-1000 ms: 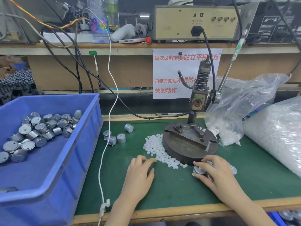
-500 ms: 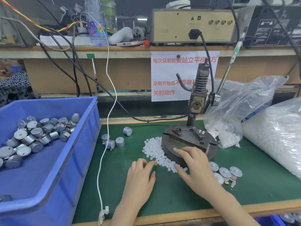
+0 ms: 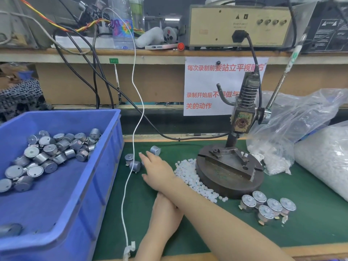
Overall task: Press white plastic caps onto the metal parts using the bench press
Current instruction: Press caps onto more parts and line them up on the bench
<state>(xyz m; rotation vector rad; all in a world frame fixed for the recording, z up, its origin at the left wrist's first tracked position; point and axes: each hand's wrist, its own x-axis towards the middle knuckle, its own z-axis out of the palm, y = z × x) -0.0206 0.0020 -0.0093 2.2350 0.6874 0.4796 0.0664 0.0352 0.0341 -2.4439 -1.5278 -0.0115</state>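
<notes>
Head view — blue bin (image 3: 56,123) holds metal parts (image 3: 49,153).

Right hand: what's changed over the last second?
The right hand left the metal parts at the front right, swept left past the press base, and now reaches with straight fingers to the loose metal parts beside the blue bin, its forearm crossing over the left hand. The left hand, the white caps and the bin stayed put.

My bench, green mat (image 3: 310,219).
Blue bin (image 3: 111,166) left; loose metal parts (image 3: 134,165) beside it; white caps (image 3: 188,173) heaped against the press base (image 3: 224,178); five more parts (image 3: 266,206) near its front; plastic bags (image 3: 323,162) right.
</notes>
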